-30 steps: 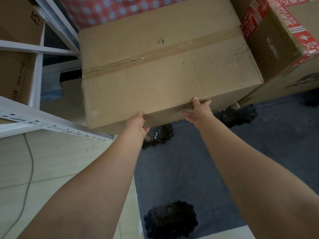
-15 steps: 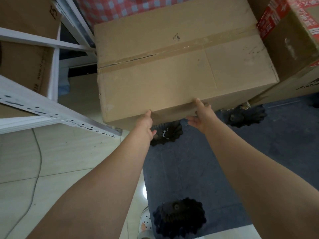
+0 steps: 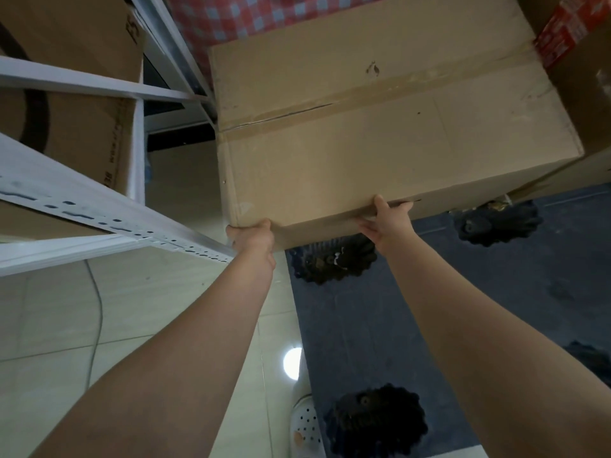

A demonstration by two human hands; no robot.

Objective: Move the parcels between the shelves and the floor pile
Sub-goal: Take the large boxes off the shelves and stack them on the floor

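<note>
A large cardboard box (image 3: 380,137), sealed along its top with a strip of brown tape, fills the far middle of the view, to the right of the white metal shelves (image 3: 99,219) and above the edge where the pale tiled floor (image 3: 148,309) meets a dark blue mat (image 3: 496,309). Both bare arms reach forward to its near edge. The left grip (image 3: 253,238) is closed round the box's near left corner, knuckles up and fingers tucked out of sight beneath it. The right grip (image 3: 386,219) clamps the same near edge further right, thumb lying on the top face and fingers curled against the front face below. A black ruffled round object (image 3: 334,262) lies on the mat just under the near edge of the box, between the two wrists; a second one (image 3: 496,219) lies to the right, and a third (image 3: 377,421) sits near the bottom of the view beside a white perforated shoe (image 3: 305,428). On the left, the shelves hold a brown carton (image 3: 76,137) with printed lettering on its side, and another carton (image 3: 82,28) on the level above. At the far right, a box with red printed tape (image 3: 582,77) stands just beside the held box. Red checked cloth (image 3: 238,18) shows behind the box at the far top, and a thin cable (image 3: 96,312) runs across the tiles.
</note>
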